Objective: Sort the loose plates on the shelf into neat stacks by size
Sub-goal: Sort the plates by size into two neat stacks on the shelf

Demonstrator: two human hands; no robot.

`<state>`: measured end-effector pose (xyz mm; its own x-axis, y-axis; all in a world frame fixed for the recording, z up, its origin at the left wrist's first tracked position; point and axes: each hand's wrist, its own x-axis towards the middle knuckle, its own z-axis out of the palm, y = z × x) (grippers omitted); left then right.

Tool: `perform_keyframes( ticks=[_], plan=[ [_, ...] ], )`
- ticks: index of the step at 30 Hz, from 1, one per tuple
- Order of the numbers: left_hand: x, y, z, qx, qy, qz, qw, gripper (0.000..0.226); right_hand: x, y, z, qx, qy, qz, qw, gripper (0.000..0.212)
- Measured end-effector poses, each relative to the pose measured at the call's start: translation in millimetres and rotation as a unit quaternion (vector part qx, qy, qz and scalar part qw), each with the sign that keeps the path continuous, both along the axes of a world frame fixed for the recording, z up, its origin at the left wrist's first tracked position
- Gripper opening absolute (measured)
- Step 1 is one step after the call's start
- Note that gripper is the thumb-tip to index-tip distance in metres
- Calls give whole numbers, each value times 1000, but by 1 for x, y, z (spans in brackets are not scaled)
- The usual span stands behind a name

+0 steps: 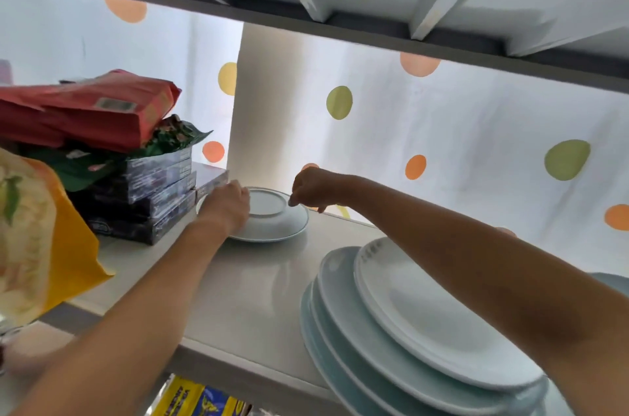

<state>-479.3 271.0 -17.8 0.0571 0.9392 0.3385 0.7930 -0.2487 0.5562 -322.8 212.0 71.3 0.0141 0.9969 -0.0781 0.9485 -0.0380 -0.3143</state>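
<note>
The left hand (226, 208) lies over the near-left rim of a small upturned plate (272, 220), fingers curled down onto its smooth glazed underside; the grip rests on the plate's edge, though whether the fingertips hook beneath it cannot be told. The right hand (311, 189) hovers at the plate's far-right side, its fingers bunched loosely together with the tips at or just above the raised foot ring; contact is unclear. The plate is round, pale blue-white ceramic, lying face down at the back of the glossy white shelf (245, 286), close against a stack of dark shrink-wrapped boxes (146, 197). On those boxes sit a crumpled green foil packet (170, 136) and a red paper-like bag (88, 109). A yellow-orange plastic bag (44, 238) bulges in at the left edge. At the shelf's front right, well apart from the small plate, stands a stack of large plates (408, 340): oval white ones on top, wider pale blue ones beneath, slightly fanned. Behind hangs a white curtain (459, 143) with orange, green and yellow dots.
</note>
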Motion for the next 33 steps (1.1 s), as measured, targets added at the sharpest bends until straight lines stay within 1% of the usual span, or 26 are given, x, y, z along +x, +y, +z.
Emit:
perform_keyframes(
  ticks=[3,4,5,6,8,9,10,12,14,17,21,24,26,30,33],
  plan=[
    [1,7,-9,-55,30,-17,998,45,5,16,-6,-66,-36,-38,996,28],
    [0,9,-12,-72,48,-16,996,48,7,20,-9,-83,-32,-67,994,30],
    [-1,12,-14,-84,65,-16,994,51,9,23,-13,-106,-9,-103,989,37],
    [-3,14,-16,-96,68,-14,993,54,11,25,-15,-138,42,-147,979,50],
    [-4,18,-19,-93,53,-13,994,58,16,28,-16,-209,183,-217,936,71],
    [-4,21,-19,-82,39,-14,996,56,18,30,-15,-232,244,-236,912,77],
    [-4,23,-20,-71,25,-18,997,52,21,32,-14,-239,284,-249,894,81],
    [-2,24,-18,-58,-6,-32,998,45,28,35,-13,-227,331,-262,878,83],
    [0,23,-18,-43,-19,-46,998,41,36,38,-13,-214,352,-278,868,81],
    [3,22,-19,-25,-22,-51,998,37,47,40,-13,-223,362,-289,858,75],
    [3,18,-16,-26,-22,-53,998,38,54,36,-15,-231,344,-292,862,63],
    [2,14,-14,-26,-26,-61,998,39,57,34,-17,-219,395,-296,842,55],
    [1,12,-14,-23,-28,-66,997,38,60,31,-16,-196,437,-283,831,48],
    [0,10,-15,-17,-26,-76,997,35,64,21,-8,-168,503,-221,819,18],
    [2,11,-15,-6,-41,-83,996,31,62,8,2,-138,528,-181,818,11]
  ],
)
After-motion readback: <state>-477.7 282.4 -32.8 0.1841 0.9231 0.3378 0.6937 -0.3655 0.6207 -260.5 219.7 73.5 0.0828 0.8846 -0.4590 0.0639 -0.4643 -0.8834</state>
